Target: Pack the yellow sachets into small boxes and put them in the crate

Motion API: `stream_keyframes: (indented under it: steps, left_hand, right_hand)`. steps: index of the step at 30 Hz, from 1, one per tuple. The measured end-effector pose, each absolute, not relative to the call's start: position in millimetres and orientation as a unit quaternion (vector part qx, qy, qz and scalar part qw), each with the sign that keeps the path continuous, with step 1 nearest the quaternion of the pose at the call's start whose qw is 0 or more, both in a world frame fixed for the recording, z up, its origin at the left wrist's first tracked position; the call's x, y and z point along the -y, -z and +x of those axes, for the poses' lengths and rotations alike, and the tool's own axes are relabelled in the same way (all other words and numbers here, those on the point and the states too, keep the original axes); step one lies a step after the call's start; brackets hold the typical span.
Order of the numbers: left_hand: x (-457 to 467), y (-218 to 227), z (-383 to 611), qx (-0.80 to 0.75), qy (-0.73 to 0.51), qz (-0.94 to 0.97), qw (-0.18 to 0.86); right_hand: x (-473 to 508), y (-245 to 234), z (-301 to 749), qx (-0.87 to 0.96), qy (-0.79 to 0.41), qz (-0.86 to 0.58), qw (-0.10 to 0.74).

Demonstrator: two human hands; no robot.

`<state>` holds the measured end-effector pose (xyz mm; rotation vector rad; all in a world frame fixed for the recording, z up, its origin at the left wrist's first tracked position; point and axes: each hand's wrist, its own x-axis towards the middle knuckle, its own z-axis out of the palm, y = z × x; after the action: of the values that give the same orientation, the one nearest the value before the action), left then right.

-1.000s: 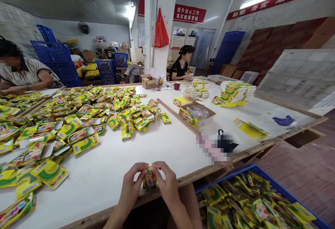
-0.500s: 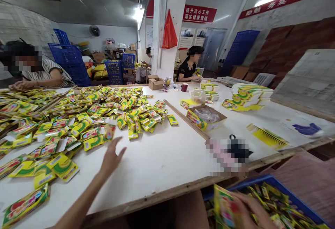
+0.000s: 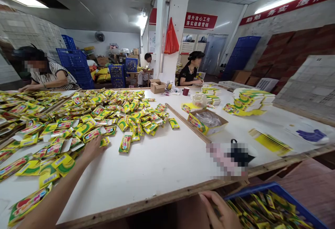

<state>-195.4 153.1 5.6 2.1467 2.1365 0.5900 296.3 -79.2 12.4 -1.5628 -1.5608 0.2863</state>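
My left hand (image 3: 92,149) is at the near edge of a heap of small yellow-and-green printed boxes (image 3: 86,128). Its fingers are closed on one small box (image 3: 105,141), though the grip is partly hidden. Several boxes in the heap show open white end flaps. One box (image 3: 125,142) lies on the white tabletop, just to the right of that hand. Below the table edge, my right hand (image 3: 221,210) is beside a blue crate (image 3: 274,187) full of similar boxes. Its fingers are apart, and no box shows in them.
A wooden strip (image 3: 187,122) divides the tabletop. Beyond it are an open carton (image 3: 217,129) with clear plastic, stacked printed boxes (image 3: 251,100), flat yellow card pieces (image 3: 270,142) and a blue-and-white glove (image 3: 311,135). Co-workers sit at the left and far side.
My right hand has let go of the box it held by the crate. My left hand has moved left and down onto a box. A box now lies to the right of my left hand.
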Motion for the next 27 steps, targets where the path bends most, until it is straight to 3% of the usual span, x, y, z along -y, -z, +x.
stream_keyframes:
  steps: [5, 8, 12, 20, 24, 27]
  left_hand:
    - [-109, -14, -153, -0.647, -0.243, 0.711, 0.131]
    - [-63, -13, -92, -0.507, -0.407, 0.675, 0.350]
    - [-14, -7, -21, -0.391, -0.488, 0.604, 0.493]
    - [-4, -2, -9, -0.404, -0.426, 0.675, 0.447]
    - [-8, 1, -8, -0.414, -0.476, 0.665, 0.398]
    - [-8, 7, -3, -0.437, -0.525, 0.609, 0.402]
  right_hand:
    - [56, -13, 237, 0.606, -0.173, -0.595, 0.499]
    - [42, -8, 192, 0.590, -0.250, -0.557, 0.529]
    - [25, 3, 152, 0.571, -0.326, -0.490, 0.573]
    - [15, 3, 158, 0.652, -0.300, -0.464, 0.519]
    - [5, -7, 155, 0.683, -0.282, -0.451, 0.501]
    - [1, -4, 152, 0.651, -0.267, -0.464, 0.537]
